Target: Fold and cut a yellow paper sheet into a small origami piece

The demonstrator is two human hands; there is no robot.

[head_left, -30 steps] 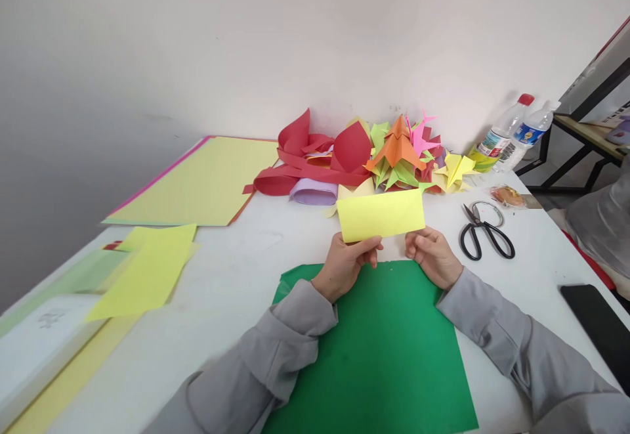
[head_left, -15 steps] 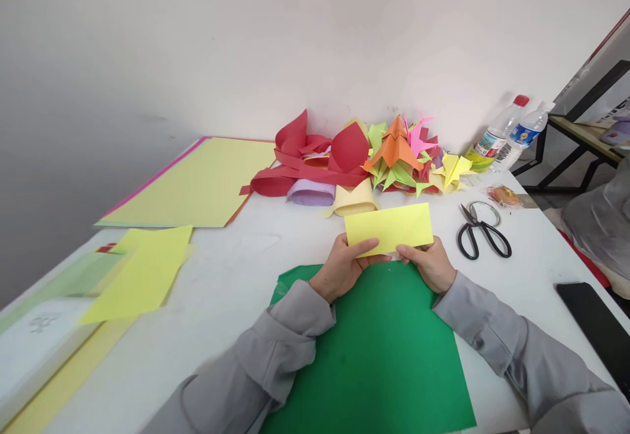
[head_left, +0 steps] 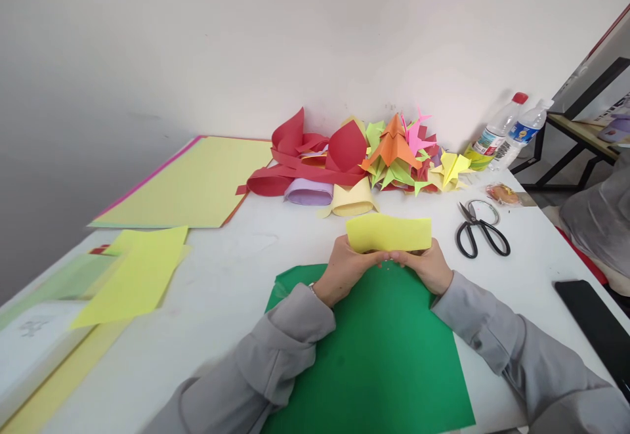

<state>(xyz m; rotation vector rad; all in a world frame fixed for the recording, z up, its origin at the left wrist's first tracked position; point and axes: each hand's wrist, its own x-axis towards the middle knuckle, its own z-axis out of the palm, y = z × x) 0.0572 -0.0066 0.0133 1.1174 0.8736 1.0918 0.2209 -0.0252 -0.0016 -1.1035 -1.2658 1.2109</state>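
Note:
A folded strip of yellow paper [head_left: 388, 233] is held up between both hands, its long side across and its face slightly curved. My left hand [head_left: 343, 268] grips its lower left part, thumb along the bottom edge. On the lower right, my right hand [head_left: 429, 267] pinches the same paper, and the two thumb tips meet near the middle. The fingers behind the paper are hidden. Beneath the hands lies a large green sheet [head_left: 374, 362] on the white table [head_left: 216, 289].
Black-handled scissors [head_left: 480, 230] lie at the right, near a dark flat object [head_left: 593, 329]. Folded paper figures [head_left: 394, 148] and red paper loops [head_left: 344, 155] line the wall. Two bottles [head_left: 497, 129] stand back right. Yellow sheets [head_left: 142, 276] lie left, before a large paper stack [head_left: 191, 184].
The yellow paper has tilted and curved, and its upper edge is lower. Both thumbs have moved down to its bottom edge and come together. The view has shifted slightly.

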